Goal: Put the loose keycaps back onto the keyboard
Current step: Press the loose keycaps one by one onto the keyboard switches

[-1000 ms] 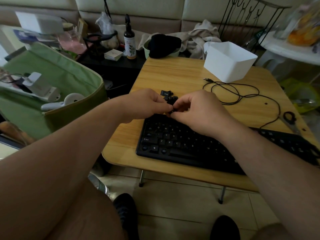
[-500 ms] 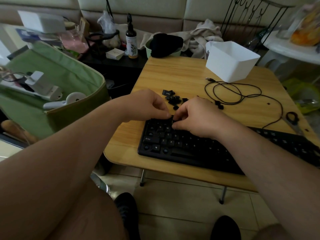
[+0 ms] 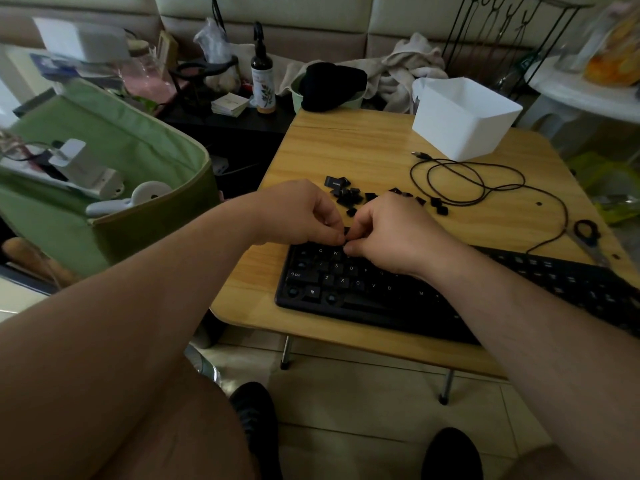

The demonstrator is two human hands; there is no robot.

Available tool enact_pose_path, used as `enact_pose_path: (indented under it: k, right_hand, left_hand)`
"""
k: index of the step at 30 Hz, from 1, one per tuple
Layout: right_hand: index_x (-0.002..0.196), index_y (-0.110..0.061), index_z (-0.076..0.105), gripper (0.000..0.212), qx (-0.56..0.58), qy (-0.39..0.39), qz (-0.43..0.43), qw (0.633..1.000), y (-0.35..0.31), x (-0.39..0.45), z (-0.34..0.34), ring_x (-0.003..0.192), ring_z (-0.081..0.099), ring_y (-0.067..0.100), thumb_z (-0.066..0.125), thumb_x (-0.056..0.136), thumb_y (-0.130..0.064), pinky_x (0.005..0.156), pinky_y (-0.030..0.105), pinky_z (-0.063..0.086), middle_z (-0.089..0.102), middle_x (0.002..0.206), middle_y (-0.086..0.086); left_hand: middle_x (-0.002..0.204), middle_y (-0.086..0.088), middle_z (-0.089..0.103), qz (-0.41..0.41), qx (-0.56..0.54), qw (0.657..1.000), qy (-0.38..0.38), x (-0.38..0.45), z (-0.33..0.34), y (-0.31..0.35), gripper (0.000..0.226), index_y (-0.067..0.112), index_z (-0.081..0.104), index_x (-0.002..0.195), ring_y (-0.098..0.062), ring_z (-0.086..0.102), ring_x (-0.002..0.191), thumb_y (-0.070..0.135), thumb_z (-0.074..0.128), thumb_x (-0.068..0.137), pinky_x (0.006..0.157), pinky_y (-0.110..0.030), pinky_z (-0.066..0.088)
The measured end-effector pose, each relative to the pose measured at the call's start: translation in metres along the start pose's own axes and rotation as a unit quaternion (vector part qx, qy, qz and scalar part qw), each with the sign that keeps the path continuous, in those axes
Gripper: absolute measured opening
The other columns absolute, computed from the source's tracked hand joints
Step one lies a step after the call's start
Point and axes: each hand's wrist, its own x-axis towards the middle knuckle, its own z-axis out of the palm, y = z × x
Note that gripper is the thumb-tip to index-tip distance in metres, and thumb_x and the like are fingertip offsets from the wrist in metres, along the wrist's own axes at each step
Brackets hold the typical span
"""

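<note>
Black keycap [image 3: 346, 231] pinched between fingertips of left hand [image 3: 304, 216] and right hand [image 3: 391, 233], held over keyboard [image 3: 346, 285] top-left rows, keyboard lay along table [image 3: 346, 147] near edge, loose keycaps [image 3: 349, 197] scattered mid-table, cable [image 3: 485, 183] beyond.

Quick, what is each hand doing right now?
Left hand: pinching a small black keycap over the keyboard.
Right hand: pinching the same keycap.
</note>
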Motion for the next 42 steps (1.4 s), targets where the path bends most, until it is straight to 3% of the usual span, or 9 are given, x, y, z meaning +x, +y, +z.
enact_pose_path:
  k: [8, 13, 20, 23, 26, 30, 34, 38, 42]
  right_hand:
    - [0.079, -0.030, 0.077, 0.009, -0.021, 0.000, -0.004, 1.000, -0.001, -0.002, 0.000, 0.082, 0.064, 0.008, 0.083, 0.083, -0.035, 0.077, 0.034, 0.058, 0.070, 0.083, -0.014]
    - [0.073, -0.032, 0.072, 0.014, -0.063, 0.015, -0.016, 0.998, -0.005, -0.004, 0.003, 0.077, 0.063, 0.010, 0.077, 0.086, -0.031, 0.072, 0.035, 0.060, 0.068, 0.080, -0.011]
    - [0.083, -0.030, 0.078, 0.004, 0.033, 0.056, -0.008, 0.998, 0.009, 0.002, -0.012, 0.082, 0.066, 0.006, 0.079, 0.086, -0.032, 0.074, 0.027, 0.053, 0.071, 0.082, -0.015]
    - [0.085, -0.031, 0.078, 0.006, 0.066, 0.092, 0.004, 0.994, 0.022, 0.005, -0.024, 0.085, 0.063, 0.002, 0.076, 0.090, -0.030, 0.074, 0.026, 0.049, 0.070, 0.088, -0.017]
    - [0.084, -0.032, 0.077, 0.009, 0.051, 0.099, 0.023, 0.994, 0.037, 0.009, -0.029, 0.087, 0.063, 0.005, 0.074, 0.092, -0.029, 0.076, 0.027, 0.049, 0.069, 0.090, -0.017]
    - [0.086, -0.033, 0.076, 0.010, 0.021, 0.096, 0.044, 0.994, 0.049, 0.009, -0.030, 0.088, 0.062, 0.006, 0.072, 0.094, -0.029, 0.078, 0.027, 0.048, 0.067, 0.092, -0.016]
    - [0.087, -0.035, 0.076, 0.008, 0.012, 0.106, 0.032, 0.994, 0.050, 0.008, -0.030, 0.083, 0.058, 0.000, 0.072, 0.093, -0.032, 0.070, 0.024, 0.045, 0.063, 0.088, -0.021]
    - [0.090, -0.033, 0.078, 0.006, 0.020, 0.121, 0.012, 0.992, 0.050, 0.006, -0.032, 0.083, 0.060, 0.003, 0.073, 0.092, -0.033, 0.069, 0.024, 0.044, 0.064, 0.086, -0.020]
    - [0.094, -0.046, 0.075, 0.017, 0.073, 0.119, -0.070, 0.988, 0.044, -0.001, -0.034, 0.083, 0.063, 0.007, 0.078, 0.089, -0.030, 0.071, 0.024, 0.049, 0.069, 0.085, -0.013]
  left_hand:
    - [0.065, 0.021, 0.063, 0.000, -0.014, 1.000, -0.002, 0.001, 0.001, -0.001, 0.007, 0.036, 0.078, 0.080, 0.004, 0.055, 0.063, 0.037, 0.083, 0.085, 0.067, -0.025, 0.043]
    - [0.090, 0.001, 0.073, 0.010, 0.028, 1.000, 0.003, -0.001, 0.004, 0.005, 0.008, 0.033, 0.076, 0.082, -0.020, 0.066, 0.089, 0.033, 0.083, 0.085, 0.079, -0.039, 0.055]
    - [0.071, 0.008, 0.060, 0.004, -0.052, 0.998, 0.024, 0.002, 0.001, 0.000, 0.015, 0.030, 0.076, 0.078, -0.009, 0.054, 0.067, 0.039, 0.087, 0.081, 0.067, -0.031, 0.046]
    - [0.077, 0.007, 0.058, 0.002, -0.036, 0.999, 0.035, 0.008, 0.002, 0.000, 0.015, 0.032, 0.075, 0.083, -0.010, 0.052, 0.069, 0.043, 0.084, 0.083, 0.066, -0.031, 0.045]
    - [0.082, 0.012, 0.064, 0.004, -0.033, 0.994, 0.107, 0.020, 0.007, 0.003, 0.010, 0.034, 0.075, 0.092, -0.007, 0.056, 0.073, 0.043, 0.075, 0.092, 0.066, -0.026, 0.045]
    - [0.090, 0.017, 0.067, 0.003, 0.054, 0.985, 0.162, 0.035, 0.016, 0.009, 0.009, 0.033, 0.076, 0.099, 0.002, 0.060, 0.081, 0.039, 0.074, 0.093, 0.062, -0.016, 0.043]
    - [0.083, 0.021, 0.064, -0.011, 0.113, 0.981, 0.156, 0.046, 0.024, 0.017, 0.008, 0.033, 0.078, 0.094, -0.007, 0.066, 0.089, 0.038, 0.078, 0.086, 0.081, -0.026, 0.058]
    - [0.098, 0.011, 0.074, -0.022, 0.142, 0.976, 0.165, 0.047, 0.022, 0.025, 0.011, 0.034, 0.080, 0.095, -0.010, 0.067, 0.090, 0.039, 0.072, 0.089, 0.080, -0.033, 0.062]
    - [0.096, 0.003, 0.076, -0.018, -0.028, 0.991, 0.128, 0.035, 0.013, 0.030, 0.009, 0.036, 0.079, 0.084, -0.010, 0.063, 0.079, 0.037, 0.074, 0.092, 0.066, -0.027, 0.050]
